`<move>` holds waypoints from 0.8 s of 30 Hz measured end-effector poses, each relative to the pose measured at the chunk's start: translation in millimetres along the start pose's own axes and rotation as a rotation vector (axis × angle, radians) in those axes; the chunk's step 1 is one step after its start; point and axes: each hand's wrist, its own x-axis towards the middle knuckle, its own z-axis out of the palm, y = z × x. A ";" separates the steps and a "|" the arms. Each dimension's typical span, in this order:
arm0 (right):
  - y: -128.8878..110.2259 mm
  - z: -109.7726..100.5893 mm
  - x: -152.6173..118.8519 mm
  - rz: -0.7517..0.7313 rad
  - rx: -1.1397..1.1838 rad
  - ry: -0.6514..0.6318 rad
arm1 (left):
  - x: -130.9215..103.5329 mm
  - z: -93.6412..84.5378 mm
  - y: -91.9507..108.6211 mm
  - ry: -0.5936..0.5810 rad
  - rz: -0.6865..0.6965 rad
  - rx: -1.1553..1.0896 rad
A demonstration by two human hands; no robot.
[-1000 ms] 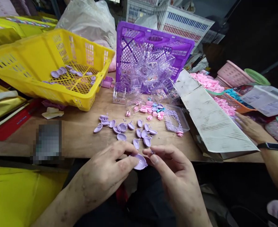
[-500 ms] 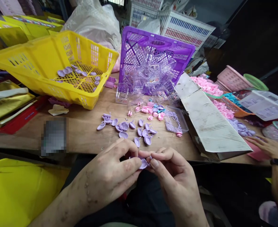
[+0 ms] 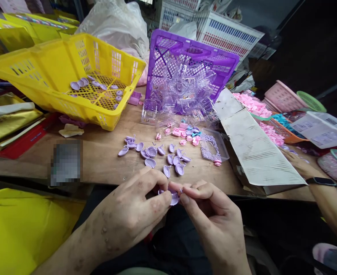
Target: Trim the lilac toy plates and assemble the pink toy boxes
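Note:
In front of the table's near edge, my left hand (image 3: 138, 208) is closed around a small purple plastic shell (image 3: 174, 199), a shallow rounded piece. My right hand (image 3: 214, 219) pinches at the shell's right side with thumb and forefinger. A tiny purple bit shows between those fingertips, too small to name. Fingers cover much of the shell. Beyond my hands, several similar purple shells (image 3: 151, 151) lie loose on the wooden table (image 3: 99, 160), some with small hooked stems. A clear shallow tray (image 3: 224, 154) with tiny purple parts is to their right, next to pink and teal pieces (image 3: 179, 132).
A yellow basket (image 3: 99, 117) with a few purple pieces stands at the left. Behind the parts, a purple basket (image 3: 195, 49) leans upright against clear plastic cases (image 3: 182, 95). A white cardboard flap (image 3: 251, 149) slants along the right; past it is a co-worker's hand (image 3: 297, 164).
My hands stay together on the purple shell, with only slight finger movement. The co-worker's hand at the right has moved left and away, behind the cardboard flap. The view has shifted slightly.

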 end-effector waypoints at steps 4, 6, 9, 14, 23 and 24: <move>2.8 3.9 -3.9 -0.036 0.020 0.031 | 2.0 -0.4 1.5 -0.019 -0.030 -0.026; 7.5 5.9 -6.8 -0.042 0.048 0.062 | 4.0 0.0 2.1 -0.035 -0.011 -0.013; 16.8 4.7 -10.4 -0.062 0.059 0.094 | 5.7 1.5 1.3 -0.066 -0.044 -0.018; 24.5 -6.3 -8.9 -0.028 -0.009 -0.056 | 6.4 1.3 -5.8 -0.031 0.007 -0.028; 34.6 -8.1 -3.8 -0.054 -0.055 -0.062 | 11.1 -5.4 -23.9 -0.013 -0.043 0.069; 39.0 -17.1 2.7 -0.087 -0.144 -0.057 | 7.7 -6.9 -33.5 -0.001 -0.060 0.111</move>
